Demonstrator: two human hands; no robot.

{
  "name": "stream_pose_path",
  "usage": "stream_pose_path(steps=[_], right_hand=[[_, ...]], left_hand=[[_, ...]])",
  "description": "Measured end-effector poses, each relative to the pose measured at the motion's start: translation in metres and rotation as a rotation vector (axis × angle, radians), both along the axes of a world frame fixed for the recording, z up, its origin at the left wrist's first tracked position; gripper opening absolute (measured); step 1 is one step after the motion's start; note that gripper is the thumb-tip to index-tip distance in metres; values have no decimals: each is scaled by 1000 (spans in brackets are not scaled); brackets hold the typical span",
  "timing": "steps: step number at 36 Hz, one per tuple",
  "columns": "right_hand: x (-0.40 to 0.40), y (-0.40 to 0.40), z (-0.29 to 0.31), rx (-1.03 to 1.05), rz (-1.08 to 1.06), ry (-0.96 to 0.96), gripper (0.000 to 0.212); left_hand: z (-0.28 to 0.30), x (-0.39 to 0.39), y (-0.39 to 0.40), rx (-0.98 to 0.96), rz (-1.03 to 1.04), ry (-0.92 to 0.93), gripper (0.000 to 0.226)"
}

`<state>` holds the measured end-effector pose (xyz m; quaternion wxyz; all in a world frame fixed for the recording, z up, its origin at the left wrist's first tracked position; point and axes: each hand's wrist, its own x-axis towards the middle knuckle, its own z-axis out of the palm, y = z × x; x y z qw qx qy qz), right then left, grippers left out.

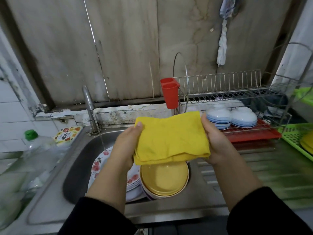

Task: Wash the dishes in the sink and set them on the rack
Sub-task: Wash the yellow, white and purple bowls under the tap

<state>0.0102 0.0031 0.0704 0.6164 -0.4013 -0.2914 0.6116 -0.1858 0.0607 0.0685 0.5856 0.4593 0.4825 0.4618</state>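
I hold a folded yellow cloth [171,139] above the steel sink [79,160]. My left hand [126,146] grips its left edge, thumb on top. My right hand [216,141] grips its right edge. Below the cloth, stacked yellow bowls [164,180] sit in the sink beside flowered white plates [98,165]. A thin stream of water runs from the tap [89,106] onto the plates. The wire dish rack [237,92] stands at the right, with two blue-striped white bowls [220,117] upside down on its lower tier.
A red cutlery holder [170,92] hangs on the rack's left end. A clear bottle with a green cap [33,150] and a flowered soap tub [67,135] stand left of the sink. A green basket [299,139] sits at the far right on the ribbed drainboard [254,173].
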Motion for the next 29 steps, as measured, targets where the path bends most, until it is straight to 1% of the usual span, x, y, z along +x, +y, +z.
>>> stream_pose_path(steps=[1, 2, 4, 5, 6, 7, 8, 10, 11, 12, 13, 14, 15, 16, 19, 21, 22, 23, 24, 25, 26, 27, 29], right_hand=[[0, -1, -4, 37, 39, 27, 40], [1, -3, -7, 61, 53, 56, 43], [2, -2, -13, 55, 44, 97, 59], [3, -2, -15, 41, 30, 125, 58], [3, -1, -16, 30, 25, 167, 50], [4, 0, -16, 23, 21, 209, 38], [5, 1, -17, 24, 24, 244, 29], [7, 3, -20, 25, 35, 284, 26], [7, 4, -22, 25, 37, 292, 26], [8, 4, -23, 14, 30, 296, 27], [9, 5, -25, -3, 19, 295, 28], [10, 4, -28, -20, 13, 291, 28], [12, 4, -31, -35, 13, 286, 30], [14, 3, -34, -39, 21, 283, 33], [18, 2, -44, -20, 61, 274, 64], [18, 3, -46, 14, 90, 301, 74], [18, 4, -47, 38, 112, 340, 82], [17, 4, -47, 60, 144, 373, 86], [16, 4, -47, 83, 172, 386, 81], [16, 5, -47, 97, 196, 374, 75], [16, 5, -48, 105, 209, 352, 71], [15, 4, -47, 108, 228, 326, 70], [15, 5, -49, 117, 256, 315, 70]], left_hand=[[-1, -3, 1, -118, -28, -148, 23], [-2, -5, 0, -186, -53, -228, 24], [-8, -7, -2, -182, -121, -251, 23], [-12, -6, -4, -137, -143, -231, 25], [-15, -4, -7, -86, -157, -193, 27], [-17, -2, -10, -18, -149, -114, 28], [-19, 1, -14, 55, -120, 4, 29], [-25, 5, -14, 239, -36, 293, 37], [-27, 7, -14, 314, -14, 392, 41], [-29, 7, -14, 360, -5, 442, 43], [-30, 7, -14, 372, -2, 454, 43], [-31, 7, -14, 343, -2, 416, 42], [-31, 7, -14, 273, -22, 320, 40], [-30, 6, -15, 183, -47, 171, 38], [-26, 3, -19, -49, -130, -220, 28], [-26, 4, -20, -128, -151, -457, 27], [-27, 6, -22, -169, -141, -589, 29], [-27, 9, -25, -197, -128, -698, 30], [-29, 12, -26, -214, -113, -764, 27], [-29, 15, -29, -228, -96, -811, 30], [-31, 17, -30, -242, -80, -846, 42], [-32, 18, -30, -256, -65, -862, 48], [-32, 19, -29, -278, -43, -857, 44]])
